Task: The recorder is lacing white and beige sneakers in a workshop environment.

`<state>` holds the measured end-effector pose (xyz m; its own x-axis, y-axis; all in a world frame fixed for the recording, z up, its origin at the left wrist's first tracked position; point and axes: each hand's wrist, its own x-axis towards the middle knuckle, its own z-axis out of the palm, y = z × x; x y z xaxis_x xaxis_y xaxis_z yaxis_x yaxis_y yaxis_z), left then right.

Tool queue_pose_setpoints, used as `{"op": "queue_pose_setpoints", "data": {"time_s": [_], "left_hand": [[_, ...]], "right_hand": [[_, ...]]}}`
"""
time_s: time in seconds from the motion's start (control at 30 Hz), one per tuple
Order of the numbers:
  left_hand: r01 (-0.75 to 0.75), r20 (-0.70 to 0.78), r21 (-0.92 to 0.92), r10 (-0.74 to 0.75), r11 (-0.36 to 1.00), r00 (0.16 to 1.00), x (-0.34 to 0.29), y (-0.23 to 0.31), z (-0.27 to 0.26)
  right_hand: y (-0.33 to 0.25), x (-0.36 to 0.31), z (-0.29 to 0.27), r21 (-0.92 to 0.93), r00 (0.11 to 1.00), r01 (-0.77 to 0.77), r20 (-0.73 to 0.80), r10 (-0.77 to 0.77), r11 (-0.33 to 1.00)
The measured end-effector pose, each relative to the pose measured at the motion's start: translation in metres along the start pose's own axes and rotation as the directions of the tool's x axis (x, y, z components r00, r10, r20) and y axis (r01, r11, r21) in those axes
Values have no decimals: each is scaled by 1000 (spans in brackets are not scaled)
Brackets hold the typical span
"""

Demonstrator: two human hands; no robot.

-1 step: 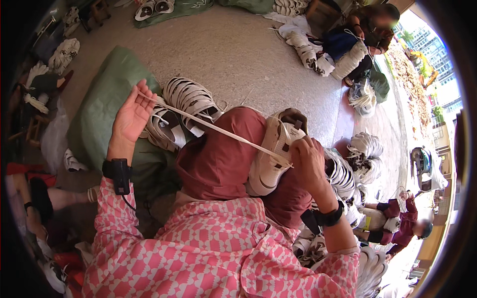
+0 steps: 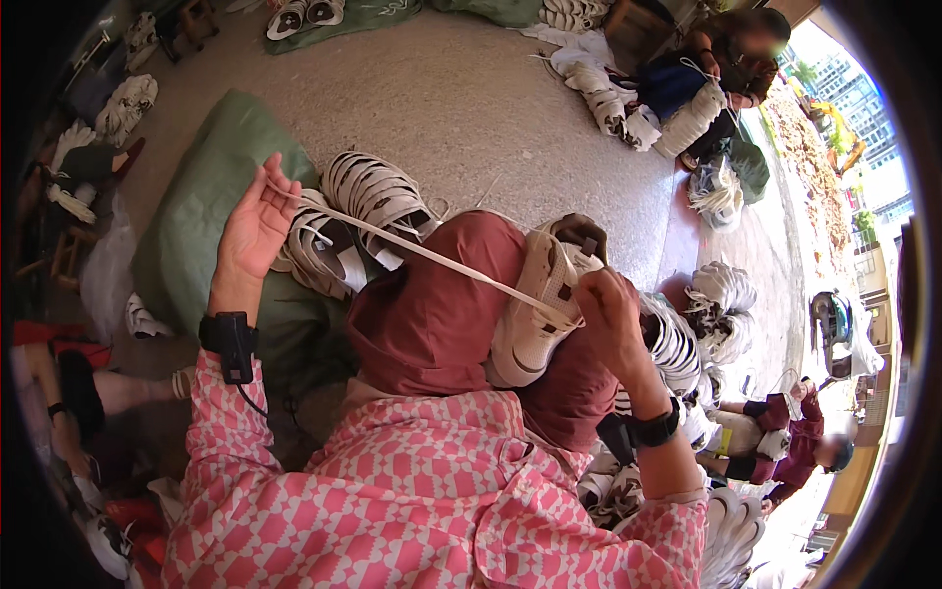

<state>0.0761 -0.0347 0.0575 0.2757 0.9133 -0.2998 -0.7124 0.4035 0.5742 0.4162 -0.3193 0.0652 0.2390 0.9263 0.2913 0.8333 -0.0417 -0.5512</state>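
Observation:
Between my knees rests a white and beige sneaker (image 2: pixel 517 344), its dark collar facing away from me. A long cream shoelace (image 2: pixel 422 252) runs taut from the shoe up to the left. My left hand (image 2: pixel 257 224) is raised beside the green sack, with the lace's far stretch pinched at its fingers. Over the sneaker's lacing area, my right hand (image 2: pixel 610 309) is closed on the lace near the shoe; its fingertips are partly hidden. Just right of my left hand lies a row of strapped shoe uppers (image 2: pixel 371 187), with more white and brown shoes (image 2: pixel 324 255) next to it.
A big green sack (image 2: pixel 201 191) spreads on the left. Stacks of white shoes (image 2: pixel 672 344) stand close to my right side. One person (image 2: pixel 731 74) sits at the far right with shoes; another person (image 2: pixel 800 442) works at the right edge. A third person's arm (image 2: pixel 64 422) shows at left.
My right hand has shifted slightly to the right and my left hand slightly to the left. The lace stays stretched between them, and the sneaker has not visibly moved.

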Motion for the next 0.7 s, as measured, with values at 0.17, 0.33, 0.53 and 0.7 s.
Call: {"op": "queue_pose_setpoints", "data": {"time_s": [0.17,0.33,0.53,0.7], "left_hand": [[80,390,-81,-42,993,920,12,17,-16],[-330,506,690,-104,644,856,-9,-49,47],[-920,912,389,-162,54,376,-44,-156,71],[-900,792,431,-450,-68,413,-50,-175,82]], "right_hand": [[-27,-15,-15,506,868,-497,311,388,705],[-27,-69,-74,818,867,-436,270,420,375],[71,-171,-138,440,572,-717,-73,817,541],[104,-218,-122,-397,655,-749,-320,685,531]]}}
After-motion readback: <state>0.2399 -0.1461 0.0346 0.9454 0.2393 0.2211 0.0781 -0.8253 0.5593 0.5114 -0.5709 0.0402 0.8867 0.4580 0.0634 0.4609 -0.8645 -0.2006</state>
